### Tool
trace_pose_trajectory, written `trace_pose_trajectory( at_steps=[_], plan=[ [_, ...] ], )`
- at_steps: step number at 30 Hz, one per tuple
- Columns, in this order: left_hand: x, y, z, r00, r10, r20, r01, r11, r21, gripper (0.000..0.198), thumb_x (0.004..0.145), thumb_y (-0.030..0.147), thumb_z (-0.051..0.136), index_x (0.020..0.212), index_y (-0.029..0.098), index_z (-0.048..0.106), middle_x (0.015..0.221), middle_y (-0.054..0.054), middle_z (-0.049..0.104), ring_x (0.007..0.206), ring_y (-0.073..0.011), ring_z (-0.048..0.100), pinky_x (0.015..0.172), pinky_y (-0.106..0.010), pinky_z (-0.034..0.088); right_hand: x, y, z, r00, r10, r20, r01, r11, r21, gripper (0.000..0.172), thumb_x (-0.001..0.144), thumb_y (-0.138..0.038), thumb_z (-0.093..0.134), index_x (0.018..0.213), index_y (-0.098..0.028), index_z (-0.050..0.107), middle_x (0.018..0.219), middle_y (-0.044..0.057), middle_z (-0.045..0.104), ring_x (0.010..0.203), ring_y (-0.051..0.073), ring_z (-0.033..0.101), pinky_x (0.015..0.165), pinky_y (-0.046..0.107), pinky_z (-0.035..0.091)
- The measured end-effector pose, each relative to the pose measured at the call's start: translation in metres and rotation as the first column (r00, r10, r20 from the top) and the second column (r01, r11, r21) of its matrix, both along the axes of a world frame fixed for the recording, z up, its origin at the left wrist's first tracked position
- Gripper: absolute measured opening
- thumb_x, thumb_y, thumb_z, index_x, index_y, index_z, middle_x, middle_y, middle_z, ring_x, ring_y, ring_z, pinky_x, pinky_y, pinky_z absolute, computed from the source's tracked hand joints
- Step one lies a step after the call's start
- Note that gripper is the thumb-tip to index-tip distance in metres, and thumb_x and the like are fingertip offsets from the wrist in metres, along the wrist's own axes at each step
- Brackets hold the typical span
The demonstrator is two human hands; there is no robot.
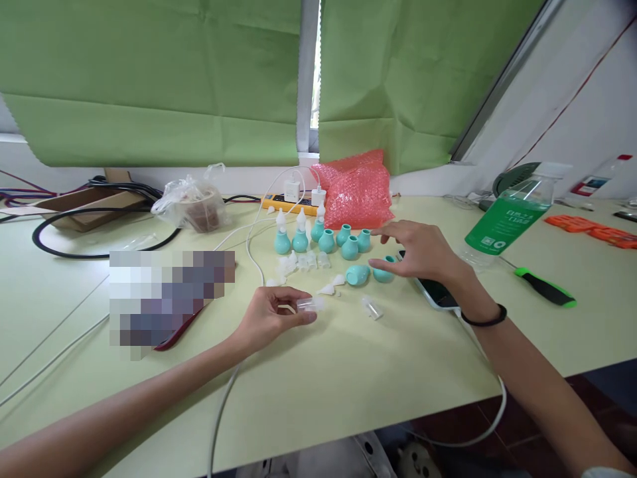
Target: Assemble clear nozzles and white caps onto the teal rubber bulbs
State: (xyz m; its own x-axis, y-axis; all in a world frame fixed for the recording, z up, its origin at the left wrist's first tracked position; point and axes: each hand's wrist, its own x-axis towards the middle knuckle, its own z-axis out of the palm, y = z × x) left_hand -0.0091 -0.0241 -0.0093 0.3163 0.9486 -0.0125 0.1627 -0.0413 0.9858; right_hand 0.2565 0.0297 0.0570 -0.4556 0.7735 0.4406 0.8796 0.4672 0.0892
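Between the thumb and fingers of my left hand (276,313) is a clear plastic tube (309,305). My right hand (417,251) reaches over the table with thumb and fingers apart, around a teal rubber bulb (383,271); whether it touches the bulb I cannot tell. Just left of that, another teal bulb (357,275) lies on its side. Several more teal bulbs (350,247) stand behind, a few topped with white tips (301,220). Clear plastic pieces (303,261) sit in front of them, with loose white tips (332,287) nearby. A second clear tube (372,308) lies on the table.
Pink bubble wrap (355,192) and a yellow power strip (279,204) are at the back. Right of my right hand are a phone (438,293), a green-labelled bottle (512,216) and a screwdriver (545,287). A white cable (226,405) crosses the table by my left forearm.
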Motion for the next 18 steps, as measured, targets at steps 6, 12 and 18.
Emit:
trace_pose_trajectory(
  at_steps=[6,12,18],
  plan=[
    [0.002,0.0,-0.003,1.0,0.019,0.0,-0.019,0.996,0.092,0.034,0.066,0.029,0.061,0.097,0.014,0.058,0.076,-0.003,0.056,0.066,-0.0126,0.053,0.059,-0.025,0.048,0.023,0.018,-0.001,0.993,-0.041,0.111,0.083,0.906,-0.415,0.045,0.059,-0.055,0.055,0.089,-0.021,0.062,0.073,0.002,0.061,0.065,0.017,0.055,0.051,0.024,0.034],
    [0.003,0.0,0.0,1.0,0.009,0.016,-0.01,0.997,0.077,0.024,0.065,0.02,0.059,0.088,0.014,0.055,0.076,-0.002,0.054,0.066,-0.012,0.052,0.059,-0.025,0.047,0.027,0.024,-0.008,0.998,0.047,0.044,-0.017,0.853,-0.522,0.026,0.061,-0.035,0.056,0.08,-0.018,0.061,0.073,0.002,0.058,0.069,0.016,0.053,0.058,0.025,0.039],
    [0.002,0.0,0.0,1.0,0.005,0.031,-0.008,0.995,0.1,0.018,0.062,0.017,0.06,0.077,0.016,0.05,0.07,0.0,0.057,0.062,-0.0101,0.052,0.056,-0.021,0.043,0.023,0.022,-0.011,0.992,0.116,-0.053,-0.124,0.788,-0.602,0.025,0.058,-0.027,0.058,0.08,-0.018,0.053,0.078,0.001,0.056,0.064,0.013,0.052,0.055,0.023,0.041]
  ],
)
